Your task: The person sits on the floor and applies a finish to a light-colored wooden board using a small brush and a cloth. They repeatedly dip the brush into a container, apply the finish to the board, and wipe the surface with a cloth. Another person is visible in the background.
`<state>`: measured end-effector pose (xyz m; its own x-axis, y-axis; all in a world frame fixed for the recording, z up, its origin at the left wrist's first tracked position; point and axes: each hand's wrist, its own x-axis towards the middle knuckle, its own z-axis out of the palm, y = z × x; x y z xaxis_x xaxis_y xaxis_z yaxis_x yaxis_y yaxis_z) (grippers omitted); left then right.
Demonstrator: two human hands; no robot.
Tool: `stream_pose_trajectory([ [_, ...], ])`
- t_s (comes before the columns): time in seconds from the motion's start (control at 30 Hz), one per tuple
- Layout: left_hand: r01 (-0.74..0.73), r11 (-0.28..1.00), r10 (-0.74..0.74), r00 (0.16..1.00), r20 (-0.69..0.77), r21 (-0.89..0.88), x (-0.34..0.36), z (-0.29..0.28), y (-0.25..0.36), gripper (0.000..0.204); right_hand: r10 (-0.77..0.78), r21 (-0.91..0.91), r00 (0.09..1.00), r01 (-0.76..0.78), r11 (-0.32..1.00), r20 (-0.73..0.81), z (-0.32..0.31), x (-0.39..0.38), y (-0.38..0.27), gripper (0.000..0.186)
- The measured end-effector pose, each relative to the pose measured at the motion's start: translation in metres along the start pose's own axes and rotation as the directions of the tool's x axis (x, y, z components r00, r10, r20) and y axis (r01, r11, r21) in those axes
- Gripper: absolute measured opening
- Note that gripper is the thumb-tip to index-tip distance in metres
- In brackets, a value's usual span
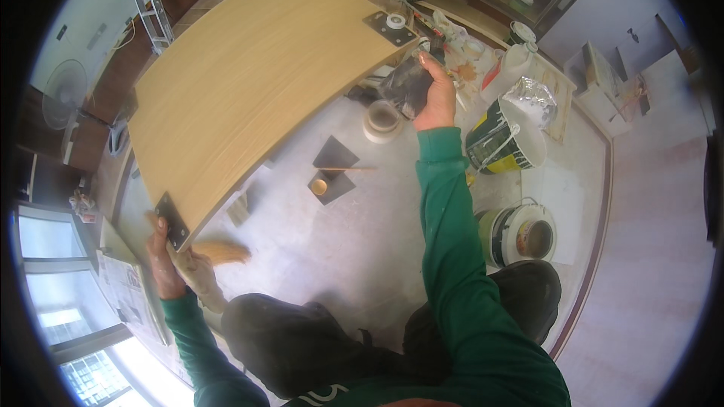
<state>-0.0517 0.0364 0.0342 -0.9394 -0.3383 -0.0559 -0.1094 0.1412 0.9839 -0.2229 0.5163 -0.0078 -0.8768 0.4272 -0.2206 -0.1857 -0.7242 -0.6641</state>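
A light wood-grained panel (249, 75) spans the upper left, with dark drilled metal plates at its visible corners. My left hand (164, 260) is closed on the near left corner, its thumb beside the metal plate (172, 220) there. Just off the far right corner, my right hand (439, 96) grips a dark flat-looking piece (407, 87), its fingers mostly hidden behind it. On the far right plate (388, 30) lies a white roll of tape (395, 21). Beyond my left hand, a straw-coloured brush or broom head (219, 252) shows below the panel.
Two dark plates (333, 173) lie on the pale floor with a thin stick and a small round piece. A tape roll (381, 119), a tilted bucket (507, 136), a lidded bucket (520, 235) and a white jug (513, 68) stand rightward. A ladder (147, 4) and fan (66, 90) stand far left.
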Motion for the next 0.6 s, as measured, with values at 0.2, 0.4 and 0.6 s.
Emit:
stream_pose_trajectory([
  [0.2, 0.002, 1.000, -0.002, 1.000, 0.004, 0.015, 0.002, -0.001, -0.003, 0.044, 0.037, 0.060, 0.999, -0.038, 0.998, 0.008, 0.012, 0.013, 0.008, 0.029],
  [0.4, 0.027, 0.999, -0.027, 1.000, -0.008, -0.024, 0.001, 0.000, -0.002, 0.044, 0.010, -0.068, 0.991, -0.019, 0.998, -0.134, 0.026, 0.002, 0.009, 0.035],
  [0.6, 0.011, 1.000, -0.011, 1.000, 0.005, -0.001, 0.002, -0.002, -0.003, 0.043, 0.052, -0.072, 0.982, -0.066, 0.995, -0.184, 0.031, 0.003, -0.003, 0.037],
])
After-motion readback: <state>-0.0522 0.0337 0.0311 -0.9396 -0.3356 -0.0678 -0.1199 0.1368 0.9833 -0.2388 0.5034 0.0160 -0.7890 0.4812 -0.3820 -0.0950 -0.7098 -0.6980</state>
